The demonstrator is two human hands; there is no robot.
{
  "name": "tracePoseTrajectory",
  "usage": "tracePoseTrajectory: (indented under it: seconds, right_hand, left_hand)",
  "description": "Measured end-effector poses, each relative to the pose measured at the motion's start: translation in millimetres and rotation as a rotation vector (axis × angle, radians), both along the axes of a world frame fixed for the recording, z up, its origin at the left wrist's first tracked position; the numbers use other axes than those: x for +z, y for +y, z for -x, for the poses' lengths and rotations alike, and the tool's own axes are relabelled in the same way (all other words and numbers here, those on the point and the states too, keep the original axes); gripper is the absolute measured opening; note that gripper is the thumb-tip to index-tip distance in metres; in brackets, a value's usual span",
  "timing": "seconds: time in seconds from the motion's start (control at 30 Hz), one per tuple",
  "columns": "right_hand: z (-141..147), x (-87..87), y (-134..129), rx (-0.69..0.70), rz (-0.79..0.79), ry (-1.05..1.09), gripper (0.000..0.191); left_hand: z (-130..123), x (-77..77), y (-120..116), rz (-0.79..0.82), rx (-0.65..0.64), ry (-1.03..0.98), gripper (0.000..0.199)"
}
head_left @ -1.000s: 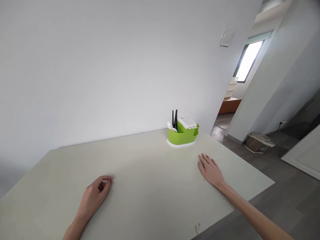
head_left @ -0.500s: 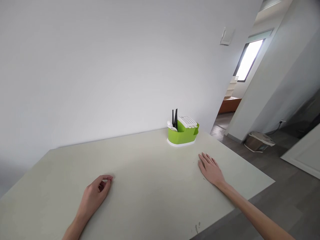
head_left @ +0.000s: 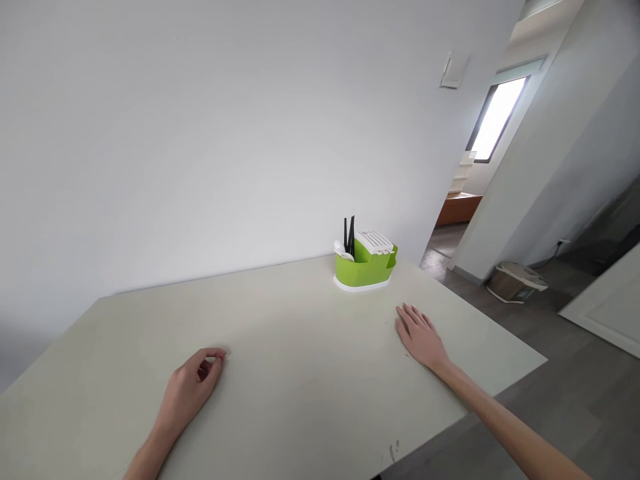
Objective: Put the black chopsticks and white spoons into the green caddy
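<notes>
My left hand [head_left: 191, 383] rests on the pale table [head_left: 290, 400] at the left, thumb and forefinger pinched together. A faint whitish speck shows at the fingertips, too small to name. Flat on the table at the right lies my right hand [head_left: 423, 339], its fingers stretched out and holding nothing. Beyond the right hand, close to the wall, stands a green utensil holder [head_left: 361, 272] with a white base. White spoons [head_left: 343, 252] and dark chopstick-like sticks [head_left: 349, 239] rise from its left part, and a white slotted block [head_left: 375, 243] covers part of its right side.
A white wall [head_left: 225, 147] runs along the table's far edge. Off the right side are the grey floor [head_left: 565, 400], a brown and white bin-like box [head_left: 515, 283] and a white door panel [head_left: 610, 307]. Dark marks [head_left: 394, 451] show near the front edge.
</notes>
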State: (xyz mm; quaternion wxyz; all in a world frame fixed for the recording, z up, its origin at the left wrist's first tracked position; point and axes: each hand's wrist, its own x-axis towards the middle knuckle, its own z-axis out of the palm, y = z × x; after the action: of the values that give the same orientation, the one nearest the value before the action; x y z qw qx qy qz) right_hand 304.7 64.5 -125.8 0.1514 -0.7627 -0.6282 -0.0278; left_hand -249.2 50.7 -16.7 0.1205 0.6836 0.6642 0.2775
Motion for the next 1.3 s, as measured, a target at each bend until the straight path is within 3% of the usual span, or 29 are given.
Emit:
tracePoseTrajectory:
  seconds: [0.53, 0.63, 0.77, 0.93, 1.1, 1.3]
  right_hand:
    - [-1, 2.0, 11, 0.024, 0.029, 0.071, 0.062]
    - [-1, 17.3, 29, 0.039, 0.013, 0.120, 0.069]
    - [-2, 50.9, 61, 0.017, -0.052, 0.143, 0.084]
    - [-3, 79.7, 101, 0.012, 0.026, 0.142, 0.093]
    - [-3, 73.9, 118, 0.026, 0.073, 0.126, 0.097]
    - [-3, 65.6, 108, 0.088, 0.037, 0.070, 0.097]
  left_hand:
    - [-2, 1.5, 0, 0.022, 0.014, -0.023, 0.041]
    - [0, -0.3, 2, 0.008, 0.011, -0.028, 0.041]
    - [1, -2.0, 3, -0.001, 0.003, -0.037, 0.040]
    - [2, -0.8, 2, -0.005, 0.006, -0.049, 0.039]
    - [2, 0.1, 2, 0.019, 0.007, -0.049, 0.040]
    - [1, 0.9, 3, 0.022, 0.007, -0.030, 0.040]
